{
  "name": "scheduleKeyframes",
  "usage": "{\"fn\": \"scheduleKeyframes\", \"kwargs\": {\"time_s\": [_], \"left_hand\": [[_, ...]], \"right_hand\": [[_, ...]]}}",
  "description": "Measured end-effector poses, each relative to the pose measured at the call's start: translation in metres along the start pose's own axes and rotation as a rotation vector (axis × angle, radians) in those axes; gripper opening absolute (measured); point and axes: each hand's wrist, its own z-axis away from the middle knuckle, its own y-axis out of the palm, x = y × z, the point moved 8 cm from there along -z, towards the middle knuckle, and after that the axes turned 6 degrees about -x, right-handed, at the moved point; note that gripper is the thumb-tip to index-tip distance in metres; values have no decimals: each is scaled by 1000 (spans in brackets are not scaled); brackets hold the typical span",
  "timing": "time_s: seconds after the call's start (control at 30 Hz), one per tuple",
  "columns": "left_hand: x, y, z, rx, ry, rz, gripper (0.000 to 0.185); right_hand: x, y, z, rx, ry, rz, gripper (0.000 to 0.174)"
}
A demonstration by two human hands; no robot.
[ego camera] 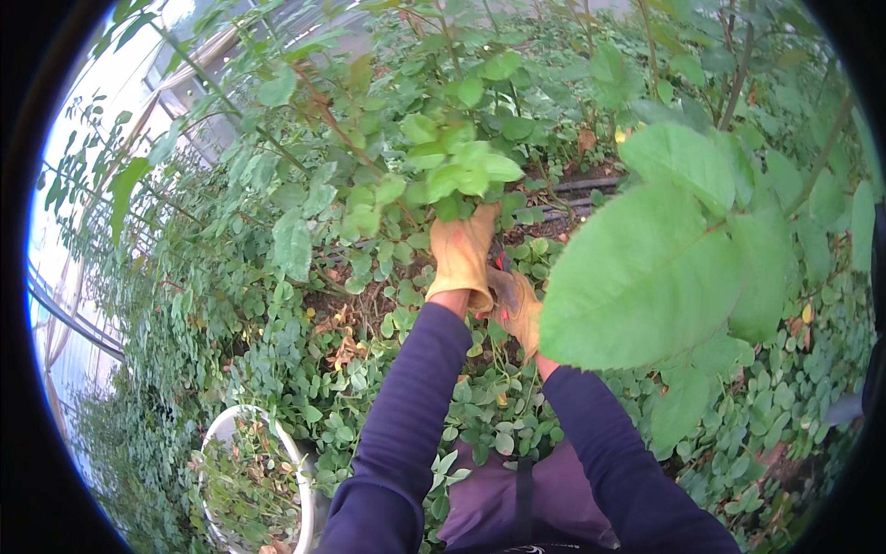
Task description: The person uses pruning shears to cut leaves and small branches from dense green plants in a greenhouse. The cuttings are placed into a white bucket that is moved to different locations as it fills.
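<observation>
My left hand (460, 253), in a yellow leather work glove, reaches in among the rose bush leaves (457, 166) at the centre. Its fingers are hidden by foliage, so what they touch cannot be told. Just right of and below it, my right hand (516, 305), in a stained glove of the same kind, is closed round a red-handled tool (502, 262). That looks like pruning shears; its blades are hidden. Both wrists come close together, low between the stems.
A white bucket (304, 485) of cut stems and leaves (252, 478) stands at the lower left. A large leaf (644, 277) hangs near the camera at right. Dark irrigation pipes (585, 185) lie on the soil beyond my hands. Thorny-looking stems (339, 128) lean across the upper left.
</observation>
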Motion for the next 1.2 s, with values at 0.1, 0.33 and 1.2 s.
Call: {"fn": "scheduleKeyframes", "kwargs": {"time_s": [0.1,0.33,1.2], "left_hand": [[7,-1,-2,-162,-53,207,23],[22,-40,74,15,-137,265,33],[136,-155,272,-198,-1074,1340,32]], "right_hand": [[7,0,4,-120,247,-67,20],[2,15,39,-169,625,-111,20],[29,25,-14,-89,584,135,50]]}}
